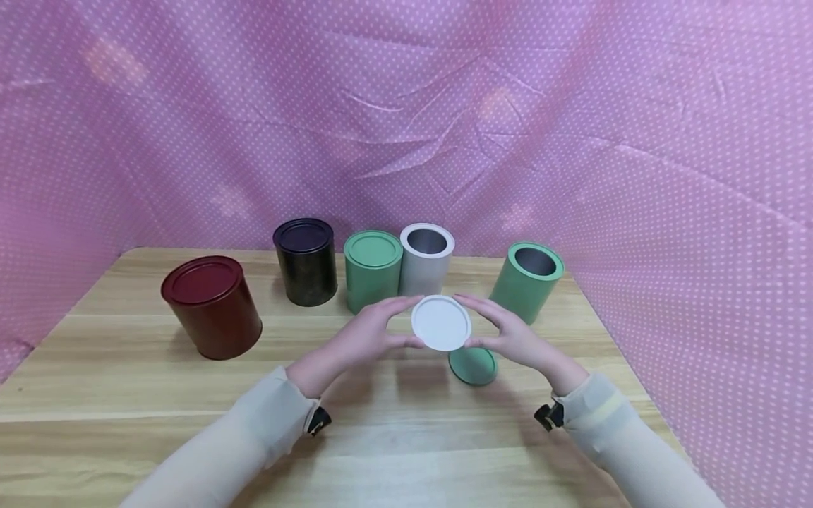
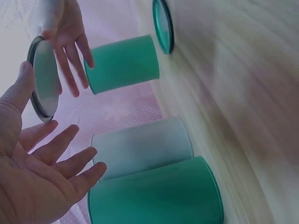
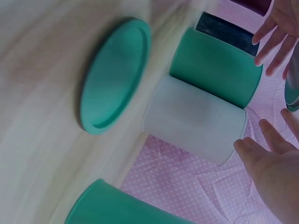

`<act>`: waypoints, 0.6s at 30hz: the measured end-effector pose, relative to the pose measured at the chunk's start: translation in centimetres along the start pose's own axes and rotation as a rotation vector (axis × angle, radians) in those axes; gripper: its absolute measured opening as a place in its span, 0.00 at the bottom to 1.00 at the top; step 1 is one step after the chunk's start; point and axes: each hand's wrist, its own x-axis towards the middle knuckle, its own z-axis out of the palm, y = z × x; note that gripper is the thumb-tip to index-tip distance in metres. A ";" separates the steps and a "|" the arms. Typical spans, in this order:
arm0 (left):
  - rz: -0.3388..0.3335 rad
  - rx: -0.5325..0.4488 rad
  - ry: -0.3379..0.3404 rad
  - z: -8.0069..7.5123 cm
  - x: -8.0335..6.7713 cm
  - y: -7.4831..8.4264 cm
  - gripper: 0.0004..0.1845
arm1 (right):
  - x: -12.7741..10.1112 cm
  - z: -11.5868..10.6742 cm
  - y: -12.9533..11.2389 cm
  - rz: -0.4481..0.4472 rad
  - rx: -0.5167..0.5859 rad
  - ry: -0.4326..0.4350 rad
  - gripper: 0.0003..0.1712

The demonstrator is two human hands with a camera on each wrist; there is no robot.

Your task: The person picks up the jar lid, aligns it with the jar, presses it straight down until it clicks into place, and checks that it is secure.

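Both hands hold a round white lid [image 1: 441,323] up in the air above the table, its flat face turned toward the head camera. My left hand [image 1: 371,330] pinches its left side between thumb and fingertips, the other fingers spread. On the opposite side my right hand [image 1: 511,337] grips the rim with thumb and fingers. Behind the lid stands a white can [image 1: 422,276] with an uncovered top. A green lid [image 1: 473,367] lies on the table below. To the right, a green can [image 1: 524,293] is uncovered too. Only part of the white lid shows in the right wrist view.
A lidded green can [image 1: 372,271] stands against the white can's left side. Further left are a black can [image 1: 306,268] and a dark red can [image 1: 216,310], both lidded. Pink dotted cloth [image 1: 406,113] hangs behind and beside the wooden table [image 1: 127,395].
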 end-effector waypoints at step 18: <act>0.029 0.069 0.056 -2.7 2.8 0.6 0.41 | 3.1 -2.6 -1.0 0.011 0.078 0.050 0.38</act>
